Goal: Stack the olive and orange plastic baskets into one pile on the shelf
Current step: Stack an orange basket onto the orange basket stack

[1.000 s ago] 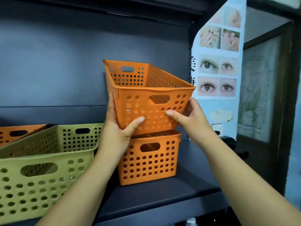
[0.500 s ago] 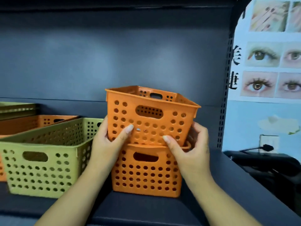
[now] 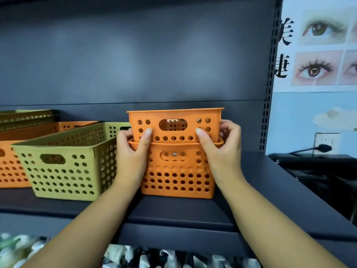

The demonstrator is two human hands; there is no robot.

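An upper orange basket (image 3: 174, 115) sits nested inside a lower orange basket (image 3: 176, 177) on the dark shelf (image 3: 179, 209). Only its top third shows above the lower rim. My left hand (image 3: 133, 151) grips its left side, thumb on the front wall. My right hand (image 3: 220, 149) grips its right side the same way. To the left stands an olive basket (image 3: 63, 165), close to my left wrist. Behind it is another orange basket (image 3: 11, 163), and an olive basket (image 3: 25, 118) lies at the far back left.
A perforated upright (image 3: 268, 93) bounds the shelf on the right, with a poster of eyes (image 3: 318, 45) beyond it. A wall socket with a black plug (image 3: 324, 147) sits low right. Packaged goods (image 3: 135, 258) fill the shelf below.
The upper orange basket has gone from raised and tilted to level and pushed down deep into the lower orange basket. Both hands followed it down.
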